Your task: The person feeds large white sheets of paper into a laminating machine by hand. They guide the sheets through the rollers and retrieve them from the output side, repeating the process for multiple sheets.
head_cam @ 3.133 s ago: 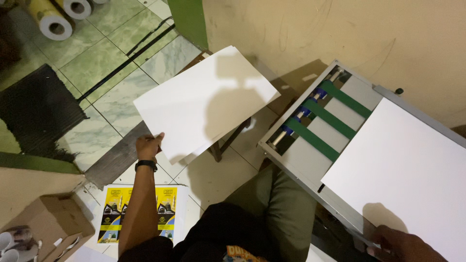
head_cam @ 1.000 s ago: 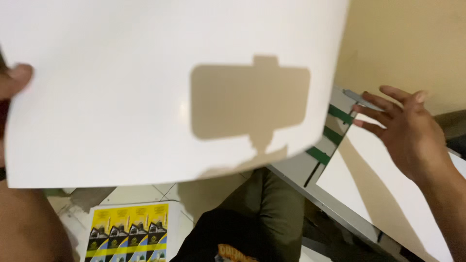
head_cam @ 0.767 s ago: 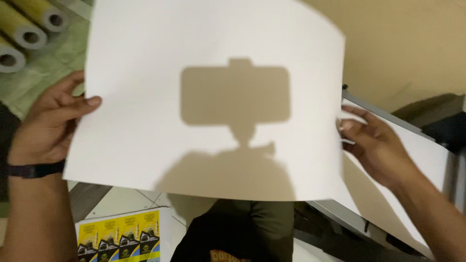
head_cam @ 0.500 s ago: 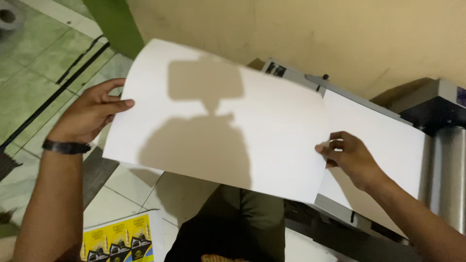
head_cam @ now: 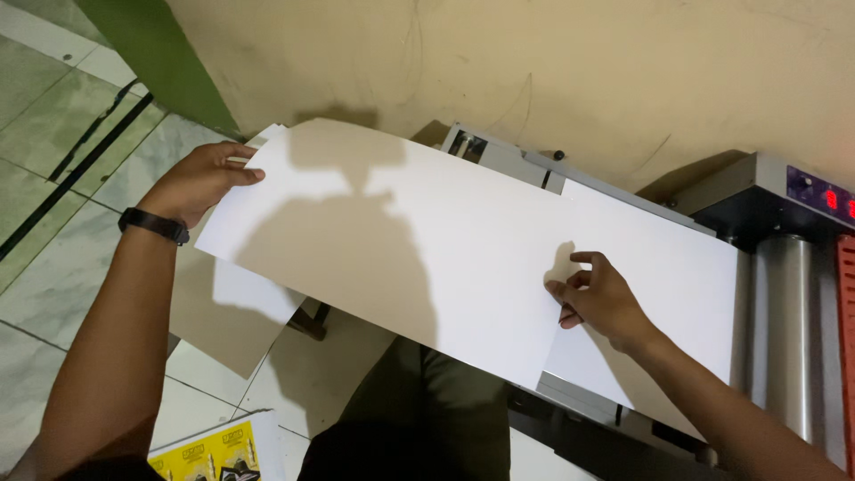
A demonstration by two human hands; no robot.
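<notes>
- Sheet (head_cam: 401, 258), white and large, is held between the 2 hands and lies partly over the machine (head_cam: 784, 303).
- Left hand (head_cam: 200, 178) grips the far left corner of the sheet, fingers closed over the edge, with a black watch (head_cam: 153, 224) on the wrist.
- Right hand (head_cam: 598, 301) presses on the right end of the sheet with bent fingers; I cannot tell if it pinches the edge or only touches it.
- Under the right hand a second sheet (head_cam: 659, 267) lies flat on the tray (head_cam: 499, 156) of the machine, and the held sheet overlaps its left part.
- Right of the right hand stands a metal roller (head_cam: 784, 330) of the machine.
- Below the left hand, more white sheets (head_cam: 254, 298) lie on a low stand, above the tiled floor (head_cam: 53, 178).
- Near the left elbow, yellow printed sheets (head_cam: 218, 450) lie on the floor.
- Beyond both hands is a beige wall (head_cam: 534, 71).
</notes>
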